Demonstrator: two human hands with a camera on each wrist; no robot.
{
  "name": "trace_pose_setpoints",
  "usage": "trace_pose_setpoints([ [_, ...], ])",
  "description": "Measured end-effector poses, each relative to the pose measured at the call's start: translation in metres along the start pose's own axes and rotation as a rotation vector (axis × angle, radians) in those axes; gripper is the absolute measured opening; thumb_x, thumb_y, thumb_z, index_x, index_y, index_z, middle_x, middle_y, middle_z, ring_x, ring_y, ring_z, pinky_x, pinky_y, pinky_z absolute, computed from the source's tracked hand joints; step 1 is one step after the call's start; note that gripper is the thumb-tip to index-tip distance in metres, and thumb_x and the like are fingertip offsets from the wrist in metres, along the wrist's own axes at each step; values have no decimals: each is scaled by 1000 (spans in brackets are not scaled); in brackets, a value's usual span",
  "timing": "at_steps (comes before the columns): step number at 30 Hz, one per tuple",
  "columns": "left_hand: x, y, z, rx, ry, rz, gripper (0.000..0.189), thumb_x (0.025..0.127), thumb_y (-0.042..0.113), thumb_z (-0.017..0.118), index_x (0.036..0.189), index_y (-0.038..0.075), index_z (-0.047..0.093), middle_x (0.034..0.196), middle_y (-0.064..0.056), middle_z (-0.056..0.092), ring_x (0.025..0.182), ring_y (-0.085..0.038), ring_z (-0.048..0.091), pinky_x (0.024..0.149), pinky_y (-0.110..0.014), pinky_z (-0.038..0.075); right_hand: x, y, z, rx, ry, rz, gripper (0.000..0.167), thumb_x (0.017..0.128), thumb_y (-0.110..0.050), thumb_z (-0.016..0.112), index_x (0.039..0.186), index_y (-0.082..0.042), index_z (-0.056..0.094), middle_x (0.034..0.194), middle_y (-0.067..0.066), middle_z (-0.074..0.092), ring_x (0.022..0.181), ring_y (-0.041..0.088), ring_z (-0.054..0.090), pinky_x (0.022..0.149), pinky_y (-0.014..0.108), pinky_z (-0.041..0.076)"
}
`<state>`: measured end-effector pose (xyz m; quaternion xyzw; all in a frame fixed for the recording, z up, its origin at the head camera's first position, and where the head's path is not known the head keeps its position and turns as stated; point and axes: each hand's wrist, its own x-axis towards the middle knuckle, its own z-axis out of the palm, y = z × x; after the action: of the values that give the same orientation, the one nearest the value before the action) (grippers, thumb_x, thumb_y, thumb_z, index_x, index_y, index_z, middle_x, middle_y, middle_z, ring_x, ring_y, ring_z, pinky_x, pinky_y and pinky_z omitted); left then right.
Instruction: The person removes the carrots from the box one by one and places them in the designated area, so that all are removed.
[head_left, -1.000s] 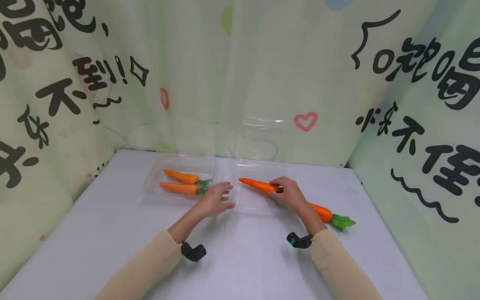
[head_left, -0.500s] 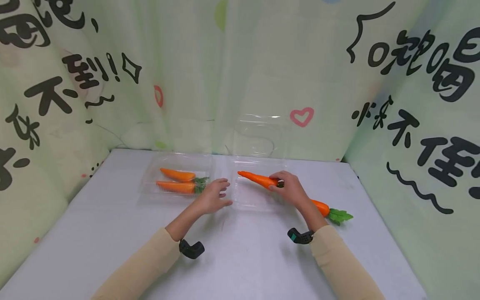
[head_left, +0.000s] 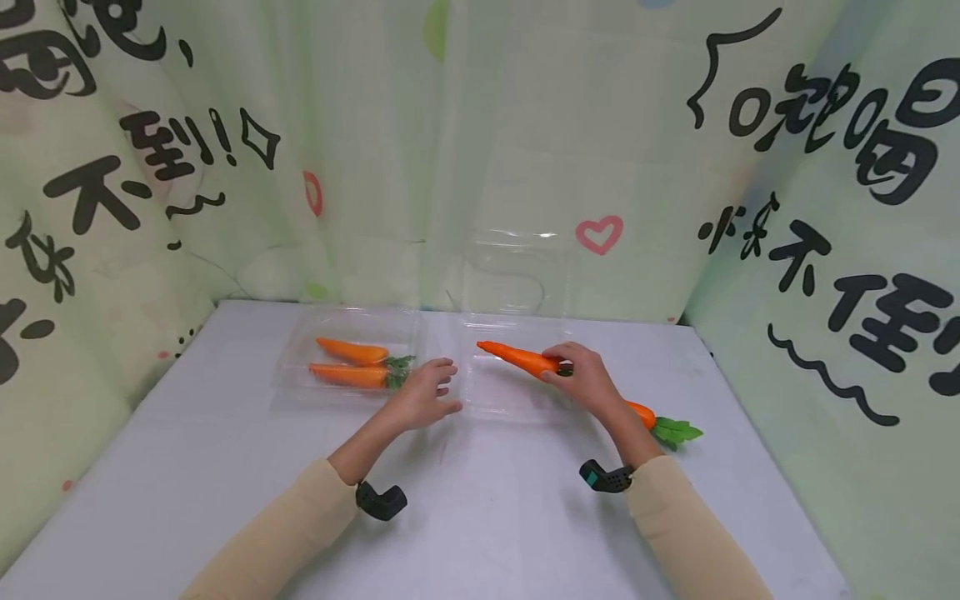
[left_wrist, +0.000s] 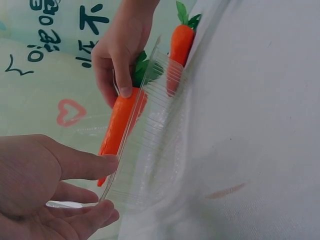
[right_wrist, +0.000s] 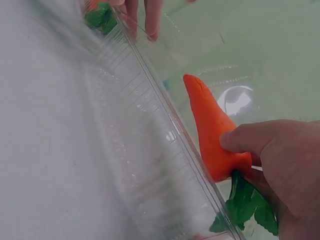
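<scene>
My right hand point(head_left: 588, 383) grips an orange carrot point(head_left: 517, 358) near its green leafy end, thumb on one side. In the right wrist view that carrot point(right_wrist: 210, 130) slants over the rim of a clear plastic box point(right_wrist: 145, 150), its tip pointing away from the hand. My left hand point(head_left: 423, 398) is at the box's left side with fingers and thumb spread. In the left wrist view, its thumb and fingertips reach the rim of the clear box point(left_wrist: 150, 165); whether they press it I cannot tell. Another carrot point(head_left: 642, 414) lies on the table, partly behind my right forearm.
A second clear box point(head_left: 288, 367) stands to the left, holding an upper carrot point(head_left: 352, 350) and a lower carrot point(head_left: 348, 375). The right box's lid point(head_left: 517, 275) stands up against the curtain point(head_left: 375, 150). A white cloth covers the table point(head_left: 480, 517).
The head view has shifted slightly. My right hand still holds the carrot over the right box, its tip a little lifted. The left hand stays at the box's left side.
</scene>
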<state>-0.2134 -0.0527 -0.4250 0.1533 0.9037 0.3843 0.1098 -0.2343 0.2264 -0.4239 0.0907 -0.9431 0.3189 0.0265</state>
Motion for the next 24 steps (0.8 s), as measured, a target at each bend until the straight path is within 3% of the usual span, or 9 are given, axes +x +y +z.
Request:
trace_pose_setpoints([
  [8, 0, -2, -2, -5, -3, 6, 62, 86, 14, 73, 141, 2, 47, 152, -14, 39, 124, -32, 58, 94, -41, 55, -3, -1, 0, 8, 27, -33, 36, 87, -15, 72, 122, -7, 65, 122, 13, 63, 108, 30, 59, 96, 46, 54],
  [24, -1, -3, -2, -4, -4, 7, 63, 86, 14, 73, 141, 1, 46, 153, -14, 38, 122, -32, 59, 92, -39, 56, -7, -4, -8, 3, 33, -6, 36, 88, -14, 71, 123, -8, 65, 125, 13, 61, 109, 31, 59, 95, 46, 54],
])
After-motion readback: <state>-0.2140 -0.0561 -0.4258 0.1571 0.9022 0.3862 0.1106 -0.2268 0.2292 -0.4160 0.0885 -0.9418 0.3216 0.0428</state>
